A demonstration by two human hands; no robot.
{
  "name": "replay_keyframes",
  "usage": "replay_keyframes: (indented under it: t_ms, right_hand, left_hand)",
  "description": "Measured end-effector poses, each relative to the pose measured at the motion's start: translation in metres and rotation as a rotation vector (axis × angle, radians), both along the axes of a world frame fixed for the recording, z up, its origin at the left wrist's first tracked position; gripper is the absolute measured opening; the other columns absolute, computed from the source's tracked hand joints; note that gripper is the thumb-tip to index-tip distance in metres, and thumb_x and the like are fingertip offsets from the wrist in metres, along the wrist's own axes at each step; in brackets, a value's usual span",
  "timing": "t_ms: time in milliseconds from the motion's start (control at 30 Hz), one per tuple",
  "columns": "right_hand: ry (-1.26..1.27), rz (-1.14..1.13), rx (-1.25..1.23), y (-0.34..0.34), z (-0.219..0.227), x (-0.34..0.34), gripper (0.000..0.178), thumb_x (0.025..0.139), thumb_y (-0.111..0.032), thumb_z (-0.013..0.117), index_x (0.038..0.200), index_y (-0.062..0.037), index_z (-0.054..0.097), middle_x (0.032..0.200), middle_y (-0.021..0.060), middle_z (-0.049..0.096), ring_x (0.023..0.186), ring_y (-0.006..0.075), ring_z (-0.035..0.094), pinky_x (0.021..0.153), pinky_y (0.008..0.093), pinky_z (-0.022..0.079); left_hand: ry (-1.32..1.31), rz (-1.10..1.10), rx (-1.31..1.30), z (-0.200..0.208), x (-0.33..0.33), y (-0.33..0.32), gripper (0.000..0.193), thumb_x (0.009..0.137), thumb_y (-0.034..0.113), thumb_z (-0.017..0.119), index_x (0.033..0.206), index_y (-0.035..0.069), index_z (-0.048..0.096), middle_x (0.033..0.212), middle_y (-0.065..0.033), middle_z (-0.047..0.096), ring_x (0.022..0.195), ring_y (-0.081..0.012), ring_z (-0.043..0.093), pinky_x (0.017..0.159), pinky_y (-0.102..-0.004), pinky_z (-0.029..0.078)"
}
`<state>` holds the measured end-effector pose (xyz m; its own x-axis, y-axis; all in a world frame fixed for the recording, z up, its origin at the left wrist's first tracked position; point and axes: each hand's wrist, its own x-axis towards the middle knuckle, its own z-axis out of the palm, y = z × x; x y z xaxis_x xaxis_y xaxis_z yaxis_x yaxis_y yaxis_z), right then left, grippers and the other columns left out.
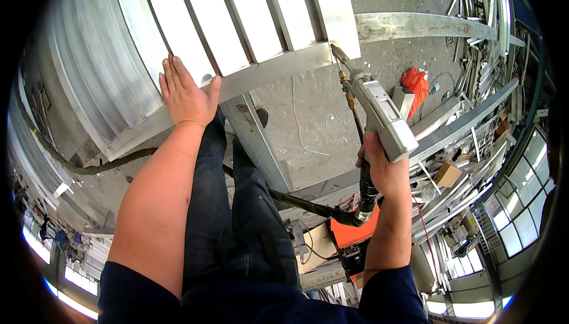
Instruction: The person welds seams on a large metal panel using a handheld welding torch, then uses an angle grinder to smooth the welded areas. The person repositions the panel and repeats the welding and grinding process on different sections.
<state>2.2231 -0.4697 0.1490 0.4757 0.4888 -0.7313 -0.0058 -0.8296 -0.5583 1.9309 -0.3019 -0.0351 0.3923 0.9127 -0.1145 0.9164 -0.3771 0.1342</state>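
Note:
My right hand grips a grey, boxy handheld welding gun by its handle. The gun's tip meets or nearly meets the right end of the near rail, beside a slat; I cannot tell if they touch. A brass-fitted thin tube runs along the gun, and a thick black cable trails from its handle. My left hand lies flat with fingers stretched out on the near edge of a silvery metal frame. That frame has several parallel slats joined to a near rail.
A metal beam runs from under the frame toward my legs. Another beam extends right. An orange-red bag sits on the concrete floor, near piled metal offcuts. An orange machine stands below my right forearm. A dark hose curves at left.

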Motion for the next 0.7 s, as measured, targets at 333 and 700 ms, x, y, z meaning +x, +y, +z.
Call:
replay_keyframes:
  t_ms: [333, 700]
  right_hand:
    - [-0.017, 0.024, 0.016, 0.004, -0.006, 0.001, 0.026, 0.099, -0.025, 0.059, 0.108, 0.0000, 0.056, 0.070, 0.0046, 0.058, 0.057, 0.0133, 0.057, 0.051, 0.0296, 0.048]
    - [-0.051, 0.024, -0.101, 0.011, -0.003, 0.002, 0.024, 0.098, -0.023, 0.058, 0.104, -0.0001, 0.058, 0.067, 0.0037, 0.059, 0.056, 0.0125, 0.059, 0.050, 0.0287, 0.047]
  left_hand:
    - [0.013, -0.010, -0.002, 0.000, -0.001, 0.000, 0.092, 0.091, 0.053, 0.052, 0.144, -0.015, 0.021, 0.147, -0.0331, 0.032, 0.144, -0.0421, 0.024, 0.119, -0.0505, 0.014]
    - [0.057, -0.004, -0.011, 0.003, 0.000, -0.001, 0.091, 0.091, 0.051, 0.054, 0.145, -0.014, 0.019, 0.148, -0.0316, 0.031, 0.144, -0.0411, 0.024, 0.119, -0.0508, 0.015]
